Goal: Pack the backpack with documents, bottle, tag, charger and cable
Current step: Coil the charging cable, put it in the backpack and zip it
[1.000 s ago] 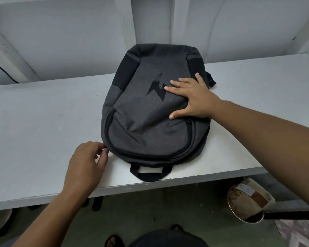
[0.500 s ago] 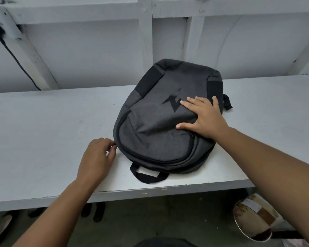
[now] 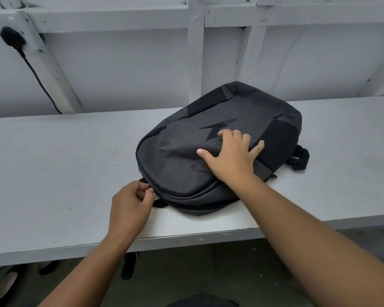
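Observation:
A dark grey backpack with a black lightning mark lies flat on the white table, its front panel up and its zippers closed. My right hand presses flat on the front panel, fingers spread. My left hand sits at the bag's near left corner, thumb and fingers pinched on a small zipper pull beside the black top handle. No documents, bottle, tag, charger or cable are in view.
A black strap sticks out at the backpack's right side. A black plug and cable run down the white wall frame at the far left. The table's front edge runs just below my left hand. Dark shoes lie on the floor underneath.
The backpack has turned, its top handle swinging left toward my left hand. My right hand stayed pressed on the panel; my left hand kept its pinch at the corner. The view tilted up.

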Demonstrator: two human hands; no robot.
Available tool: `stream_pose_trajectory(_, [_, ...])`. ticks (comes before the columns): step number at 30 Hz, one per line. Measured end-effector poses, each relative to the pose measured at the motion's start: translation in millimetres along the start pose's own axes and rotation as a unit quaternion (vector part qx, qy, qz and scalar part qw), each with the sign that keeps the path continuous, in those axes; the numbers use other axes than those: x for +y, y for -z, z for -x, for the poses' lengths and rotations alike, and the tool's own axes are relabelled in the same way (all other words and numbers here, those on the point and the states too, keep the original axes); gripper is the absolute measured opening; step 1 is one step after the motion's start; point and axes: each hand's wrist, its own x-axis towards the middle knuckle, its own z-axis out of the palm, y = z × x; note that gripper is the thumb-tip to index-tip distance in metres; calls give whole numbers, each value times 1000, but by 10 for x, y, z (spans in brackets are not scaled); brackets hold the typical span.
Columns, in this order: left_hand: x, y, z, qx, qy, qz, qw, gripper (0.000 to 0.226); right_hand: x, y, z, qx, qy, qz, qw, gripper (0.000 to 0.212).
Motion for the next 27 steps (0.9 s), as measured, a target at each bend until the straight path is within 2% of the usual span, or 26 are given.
stream_pose_trajectory(2, [-5,40,-39,4,14,18,1000,22,96,199,-88,-18,28,-77,996,54])
stream_pose_trajectory(4, [-27,92,-86,6,11,14,1000,24,421,495,-274,-48,96,-196,975,26])
stream_pose_trajectory(5, [-37,111,-106,6,10,13,1000,24,640,664,-385,-76,133,-230,961,25])
stream_pose_trajectory(7, [-58,137,-136,7,12,8,1000,21,1117,958,-589,-160,177,-201,950,50])
stream_pose_trajectory(9, [-72,141,-159,5,15,4,1000,18,1488,1097,-787,-244,206,-19,947,79])
stream_pose_trajectory(11, [-73,136,-160,3,16,0,1000,15,1680,1051,-947,-278,274,165,906,116])
stream_pose_trajectory(12, [-69,140,-157,2,15,-6,1000,14,1698,989,-992,-270,303,217,888,125])
stream_pose_trajectory(13, [-66,136,-154,1,13,-11,1000,13,1686,926,-1030,-253,323,234,882,126])
stream_pose_trajectory(17, [-37,127,-105,7,27,4,1000,17,1625,745,-1176,-182,356,216,891,111])
stream_pose_trajectory(21, [-49,140,-110,39,27,3,999,8,1665,671,-1067,-143,364,209,896,104])
stream_pose_trajectory(27, [-94,166,-125,58,31,15,998,7,1501,646,-803,-126,333,190,915,101])
